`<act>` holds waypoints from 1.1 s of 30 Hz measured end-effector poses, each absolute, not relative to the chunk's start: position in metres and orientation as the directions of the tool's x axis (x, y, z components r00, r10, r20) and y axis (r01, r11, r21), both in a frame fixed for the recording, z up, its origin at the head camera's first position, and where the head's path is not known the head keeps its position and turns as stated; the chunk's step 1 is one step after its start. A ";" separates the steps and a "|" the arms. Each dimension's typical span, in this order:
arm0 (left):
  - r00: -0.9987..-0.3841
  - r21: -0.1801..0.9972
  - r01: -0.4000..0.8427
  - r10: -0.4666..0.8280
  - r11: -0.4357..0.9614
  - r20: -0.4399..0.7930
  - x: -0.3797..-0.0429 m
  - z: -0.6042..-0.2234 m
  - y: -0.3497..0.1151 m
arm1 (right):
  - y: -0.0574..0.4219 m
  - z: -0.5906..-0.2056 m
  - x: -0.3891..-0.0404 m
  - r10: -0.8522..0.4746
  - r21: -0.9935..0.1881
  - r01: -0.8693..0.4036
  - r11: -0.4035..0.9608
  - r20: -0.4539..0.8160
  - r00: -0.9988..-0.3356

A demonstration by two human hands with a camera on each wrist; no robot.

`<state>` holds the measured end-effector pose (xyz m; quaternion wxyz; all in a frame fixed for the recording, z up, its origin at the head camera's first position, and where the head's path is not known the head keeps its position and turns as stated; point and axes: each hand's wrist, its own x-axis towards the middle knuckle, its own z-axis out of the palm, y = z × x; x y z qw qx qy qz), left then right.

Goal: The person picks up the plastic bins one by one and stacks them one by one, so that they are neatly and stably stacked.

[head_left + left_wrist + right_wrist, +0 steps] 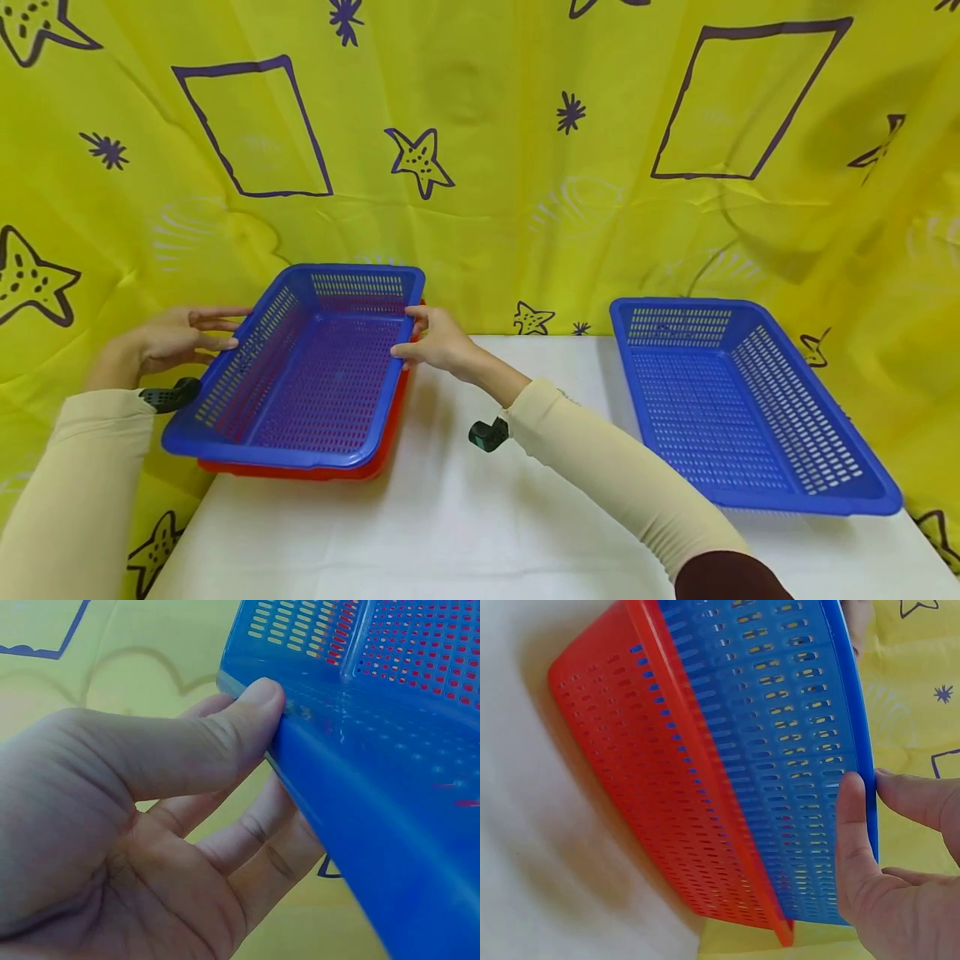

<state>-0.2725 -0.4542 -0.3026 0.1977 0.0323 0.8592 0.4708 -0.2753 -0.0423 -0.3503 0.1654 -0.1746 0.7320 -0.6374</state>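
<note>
A blue plastic basket with slotted walls sits partway down inside a red basket on the left of the table. Its rim stands well above the red rim, as the right wrist view shows. My left hand pinches the blue rim at the left side, thumb on top and fingers underneath. On the opposite side my right hand grips the same rim between thumb and fingers, with one finger against the slotted outer wall. Most of the red basket is hidden beneath the blue one in the head view.
A second blue basket stands on the right of the white-covered table. Behind the table hangs a yellow curtain printed with stars and frames, which also shows at the left and right sides.
</note>
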 end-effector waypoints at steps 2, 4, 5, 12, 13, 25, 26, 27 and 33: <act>-0.919 0.828 -0.133 0.244 0.545 -0.309 -0.273 -0.307 -0.454 | -0.044 -0.355 -0.276 -0.460 -0.992 -0.035 0.123 -0.026 -0.888; -0.920 0.832 -0.133 0.246 0.538 -0.306 -0.273 -0.311 -0.454 | -0.045 -0.359 -0.276 -0.456 -0.993 -0.020 0.114 -0.034 -0.890; -0.921 0.838 -0.136 0.245 0.528 -0.303 -0.273 -0.312 -0.454 | -0.046 -0.360 -0.276 -0.452 -0.994 -0.014 0.110 -0.038 -0.891; -0.923 0.857 -0.144 0.244 0.495 -0.296 -0.273 -0.322 -0.452 | -0.047 -0.369 -0.276 -0.432 -0.994 0.016 0.109 -0.061 -0.900; -0.924 0.857 -0.146 0.241 0.495 -0.296 -0.273 -0.324 -0.452 | -0.047 -0.370 -0.276 -0.432 -0.994 0.016 0.109 -0.061 -0.900; -0.933 0.851 -0.126 0.232 0.510 -0.277 -0.269 -0.339 -0.452 | -0.051 -0.377 -0.276 -0.419 -0.990 0.013 0.139 -0.071 -0.905; -0.933 0.852 -0.125 0.232 0.508 -0.276 -0.269 -0.340 -0.452 | -0.051 -0.377 -0.276 -0.419 -0.989 0.013 0.144 -0.073 -0.905; -0.932 0.851 -0.128 0.231 0.509 -0.278 -0.268 -0.341 -0.451 | -0.051 -0.378 -0.277 -0.420 -0.989 0.016 0.145 -0.076 -0.904; -0.928 0.827 -0.122 0.232 0.548 -0.291 -0.268 -0.347 -0.451 | -0.050 -0.382 -0.278 -0.418 -0.990 0.036 0.134 -0.090 -0.904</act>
